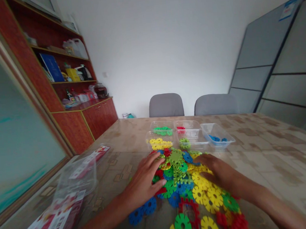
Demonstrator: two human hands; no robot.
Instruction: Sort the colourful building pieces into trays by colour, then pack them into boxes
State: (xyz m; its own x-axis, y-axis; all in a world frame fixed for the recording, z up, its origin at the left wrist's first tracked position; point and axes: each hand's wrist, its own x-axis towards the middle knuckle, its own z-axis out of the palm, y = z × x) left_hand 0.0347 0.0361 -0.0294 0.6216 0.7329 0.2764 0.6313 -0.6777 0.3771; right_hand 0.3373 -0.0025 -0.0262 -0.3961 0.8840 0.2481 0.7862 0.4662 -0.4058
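A heap of notched plastic building pieces (174,198) in red, yellow, blue and green lies on the table in front of me. My left hand (145,177) rests over the heap's left side, thumb and fingers apart, close to red and green pieces. Over the right side is my right hand (218,169), its fingers spread beside yellow discs (199,179) and a blue piece (187,157). Between both hands, lime-green pieces (176,157) lie on top. Nearer me are a green disc (183,225) and a red square frame (196,214).
Behind the heap stand clear plastic boxes with green pieces (163,130), yellow pieces (160,144), red pieces (180,129), lime pieces (184,143) and blue pieces (214,138). A clear lid (77,177) and printed packaging (54,219) lie left. Two grey chairs (166,105) stand beyond.
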